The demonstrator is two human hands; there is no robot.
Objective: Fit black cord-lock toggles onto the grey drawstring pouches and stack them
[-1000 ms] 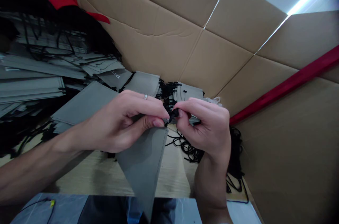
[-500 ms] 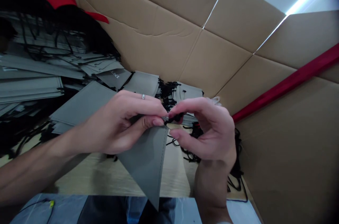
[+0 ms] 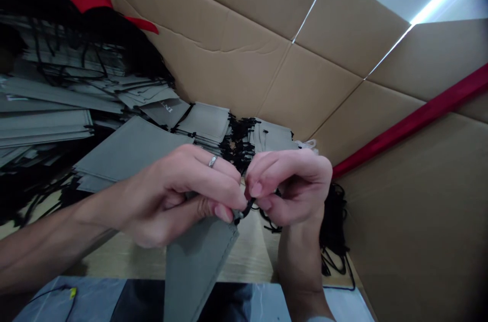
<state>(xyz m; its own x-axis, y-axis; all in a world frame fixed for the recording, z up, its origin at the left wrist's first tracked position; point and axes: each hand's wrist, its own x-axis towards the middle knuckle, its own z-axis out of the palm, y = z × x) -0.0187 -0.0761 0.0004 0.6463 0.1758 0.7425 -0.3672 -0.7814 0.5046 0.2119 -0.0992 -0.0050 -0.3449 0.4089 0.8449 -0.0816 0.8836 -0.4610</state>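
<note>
My left hand [image 3: 190, 195], with a ring on one finger, pinches the corner of a grey stitched panel [image 3: 200, 261] between thumb and forefinger. The panel hangs down from that grip over the table's front edge. A short black cord [image 3: 248, 207] comes out at the pinched corner. My right hand [image 3: 292, 187] grips this cord between thumb and fingers, close beside the left fingertips. The fingers partly hide the cord, so how it runs through the corner cannot be seen.
Stacks of grey panels [image 3: 208, 121] with black cord ends stand behind my hands. More panels [image 3: 41, 126] pile up at left. Black cords [image 3: 333, 225] lie at right. Cardboard walls [image 3: 236, 53] enclose the wooden table [image 3: 152, 261]; a red strip [image 3: 415, 119] slants along the right.
Both hands have moved down slightly, and the panel has swung lower and turned. My right fingers have closed on the cord, which now stretches between the hands.
</note>
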